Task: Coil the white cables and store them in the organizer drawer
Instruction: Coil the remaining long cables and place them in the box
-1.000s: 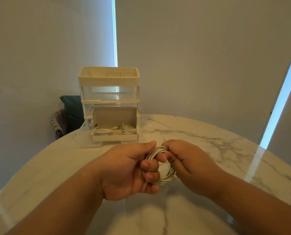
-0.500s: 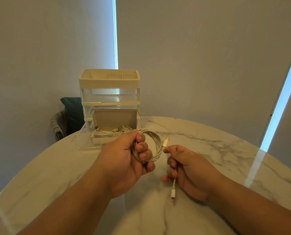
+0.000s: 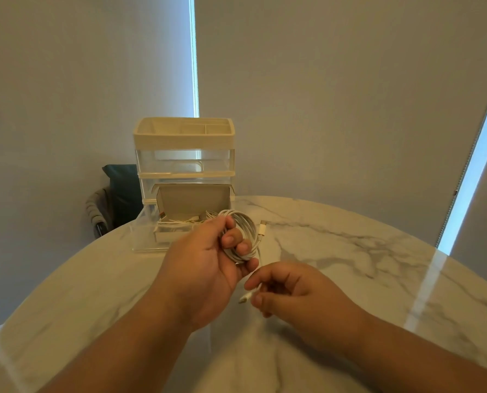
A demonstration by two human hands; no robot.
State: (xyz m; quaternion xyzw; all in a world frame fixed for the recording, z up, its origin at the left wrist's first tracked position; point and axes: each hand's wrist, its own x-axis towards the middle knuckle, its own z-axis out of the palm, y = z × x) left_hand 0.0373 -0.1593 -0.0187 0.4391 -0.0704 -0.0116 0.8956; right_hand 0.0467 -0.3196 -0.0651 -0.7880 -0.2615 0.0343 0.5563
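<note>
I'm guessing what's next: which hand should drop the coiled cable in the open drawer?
Probably the left hand: it grips the coil nearest the drawer; the right hand only pinches a plug.

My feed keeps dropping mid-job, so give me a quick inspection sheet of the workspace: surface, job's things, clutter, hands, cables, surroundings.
Surface: marble table, glossy, grey-veined.
Job's things: organizer near the table's far edge; bottom drawer pulled open, with stored cables inside.
Clutter: nothing seen.
Grippers: left hand grips the coiled cable; right hand pinches its loose end.
Cables: the coil is held above the table; a second connector sticks out on its right.
Surroundings: drawn blinds; chair with a dark cushion behind the table.
</note>
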